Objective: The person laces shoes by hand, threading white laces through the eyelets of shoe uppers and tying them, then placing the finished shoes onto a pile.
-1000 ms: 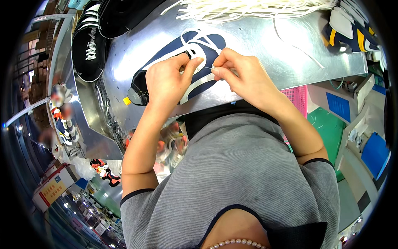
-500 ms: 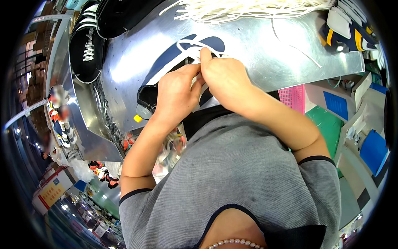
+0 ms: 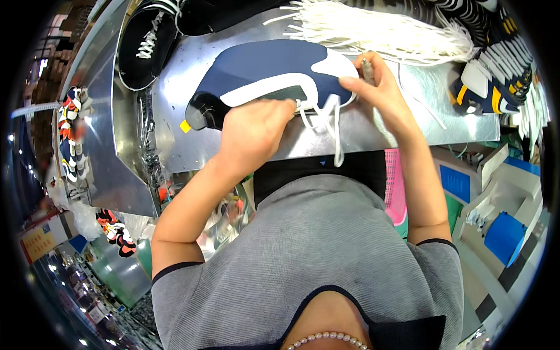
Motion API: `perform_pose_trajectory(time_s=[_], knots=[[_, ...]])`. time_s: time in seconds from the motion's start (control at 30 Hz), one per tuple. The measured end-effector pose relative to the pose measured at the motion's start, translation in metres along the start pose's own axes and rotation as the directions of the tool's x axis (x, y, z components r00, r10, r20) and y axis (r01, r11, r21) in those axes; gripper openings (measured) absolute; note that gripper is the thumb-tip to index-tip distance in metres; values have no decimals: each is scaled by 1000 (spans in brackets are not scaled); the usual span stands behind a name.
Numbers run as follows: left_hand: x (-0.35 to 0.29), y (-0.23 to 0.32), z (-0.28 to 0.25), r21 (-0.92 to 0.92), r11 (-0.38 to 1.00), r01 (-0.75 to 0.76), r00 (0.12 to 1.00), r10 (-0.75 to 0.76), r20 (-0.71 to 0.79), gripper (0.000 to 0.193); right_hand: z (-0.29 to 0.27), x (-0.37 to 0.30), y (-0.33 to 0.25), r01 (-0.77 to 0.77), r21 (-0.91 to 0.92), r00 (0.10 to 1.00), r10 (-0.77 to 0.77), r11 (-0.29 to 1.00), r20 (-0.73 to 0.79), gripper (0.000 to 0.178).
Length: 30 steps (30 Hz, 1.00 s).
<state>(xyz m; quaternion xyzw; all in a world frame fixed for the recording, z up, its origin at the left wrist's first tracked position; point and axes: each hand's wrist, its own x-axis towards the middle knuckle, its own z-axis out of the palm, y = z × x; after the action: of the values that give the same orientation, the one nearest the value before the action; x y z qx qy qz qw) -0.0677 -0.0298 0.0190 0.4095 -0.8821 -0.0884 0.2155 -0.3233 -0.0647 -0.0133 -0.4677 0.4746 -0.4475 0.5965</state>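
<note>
A navy shoe upper [image 3: 262,61] with white panels lies on the metal table, its rounded toe to the right and its black-lined heel with a yellow tab to the left. My left hand [image 3: 254,131] is closed at the near edge of its opening, fingertips by the white lace [image 3: 336,131]. That lace hangs in a loose loop toward me, over the table's near edge. Curled fingers of my right hand [image 3: 388,96] hold a small grey metal tool [image 3: 367,70], mostly hidden in the palm; the thumb rests by the toe.
A bundle of white laces [image 3: 379,32] lies along the far side. Black shoes [image 3: 146,49] stand at the far left. Stacked navy, white and yellow uppers [image 3: 481,87] fill the far right. Below the near edge is a pink basket [image 3: 395,189].
My hands, together over the lacing before, have parted; the right moved to the toe and now shows the metal tool. The upper has tilted, showing more navy, and the lace loop now hangs toward me.
</note>
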Motion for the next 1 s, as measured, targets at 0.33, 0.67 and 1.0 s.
perform_pose_trajectory(time_s=[0.33, 0.67, 1.0], knots=[[31, -27, -18, -396, 141, 908, 418, -403, 814, 34, 30, -5, 8, 209, -232, 968, -235, 950, -86, 37], [18, -26, -8, -365, 237, 900, 433, -392, 812, 22, 33, -12, 16, 137, -151, 982, -154, 979, -112, 31], [-1, -36, 19, -470, 508, 722, 684, -418, 599, 20, 38, -19, 21, 89, -61, 977, -99, 994, -191, 27]])
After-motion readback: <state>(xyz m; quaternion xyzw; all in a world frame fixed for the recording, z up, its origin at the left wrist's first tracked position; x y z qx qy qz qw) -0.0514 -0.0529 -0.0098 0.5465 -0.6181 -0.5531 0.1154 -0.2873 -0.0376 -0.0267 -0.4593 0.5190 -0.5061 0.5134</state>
